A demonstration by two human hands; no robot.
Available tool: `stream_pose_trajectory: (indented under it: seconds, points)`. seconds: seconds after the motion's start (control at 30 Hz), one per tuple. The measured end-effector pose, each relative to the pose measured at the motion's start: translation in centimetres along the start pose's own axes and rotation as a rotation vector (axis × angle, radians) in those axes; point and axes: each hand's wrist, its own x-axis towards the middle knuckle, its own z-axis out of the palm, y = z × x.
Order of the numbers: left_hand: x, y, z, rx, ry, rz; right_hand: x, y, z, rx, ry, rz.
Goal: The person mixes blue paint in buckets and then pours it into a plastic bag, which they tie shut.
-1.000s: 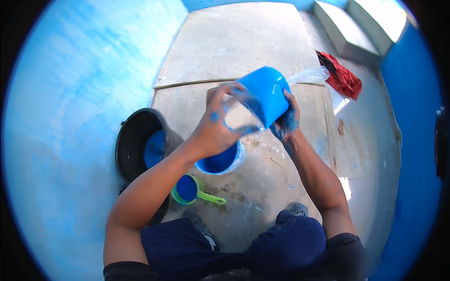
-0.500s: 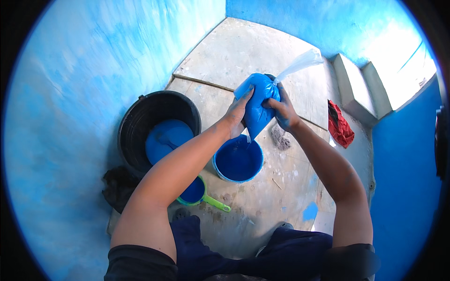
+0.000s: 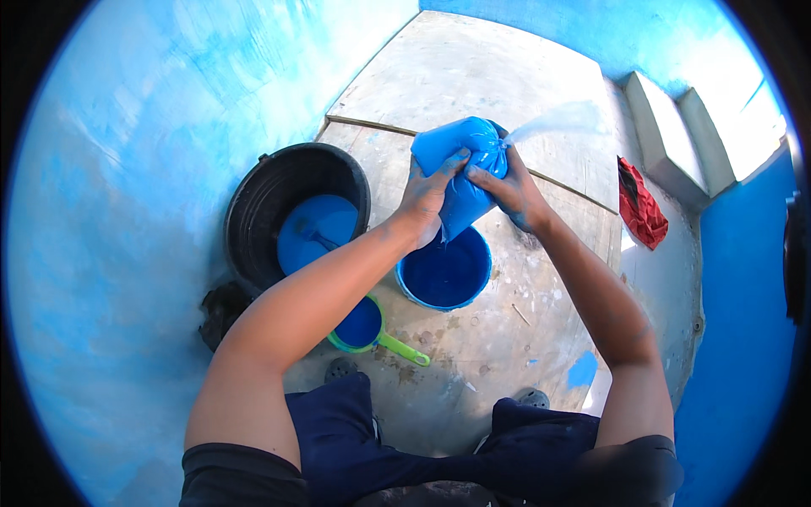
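Observation:
Between both hands I hold a clear plastic bag of blue paint (image 3: 454, 139), knotted at its right end with the loose plastic trailing off to the right. My left hand (image 3: 429, 193) is wrapped round its near left side. My right hand (image 3: 517, 193) grips it by the knot, thumb pressing in. A lower corner of the bag points down over a round bucket (image 3: 486, 275) with dark blue paint inside. Whether paint runs from that corner, I cannot tell. To the left stands a large black tub (image 3: 245, 207) holding lighter blue paint and a brush partly sunk in it.
A green-handled dipper (image 3: 404, 348) with blue paint stands near my left foot. Dark crumpled cloth or plastic (image 3: 221, 314) lies by the tub. Red cloth (image 3: 642, 207) rests at the right near pale concrete blocks (image 3: 667, 139). Blue-painted walls (image 3: 127, 211) enclose the paint-spotted boards (image 3: 507, 363).
The bag has tilted, its body lying flatter and its lower corner shifting slightly left and up. My hands still grip it. The whole view has shifted a little.

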Motion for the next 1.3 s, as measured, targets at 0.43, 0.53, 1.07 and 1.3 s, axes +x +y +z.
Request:
stream_pose_trajectory:
  seconds: [0.43, 0.53, 1.07, 1.3]
  points:
    - [0.0, 1.8, 2.0, 0.051, -0.069, 0.0, -0.8, -1.2, -1.3, -0.107, 0.132, -0.13]
    - [-0.5, 1.7, 1.9, 0.05, -0.024, 0.022, -1.2, -1.2, -0.5, -0.072, 0.132, -0.112]
    - [-1.2, 2.2, 1.6, 0.143, -0.023, 0.078, -1.2, -1.3, -0.4, -0.165, 0.128, -0.18]
    - [-0.9, 1.6, 1.3, 0.183, -0.021, 0.088, -1.5, -1.2, -1.0, -0.32, 0.147, -0.216]
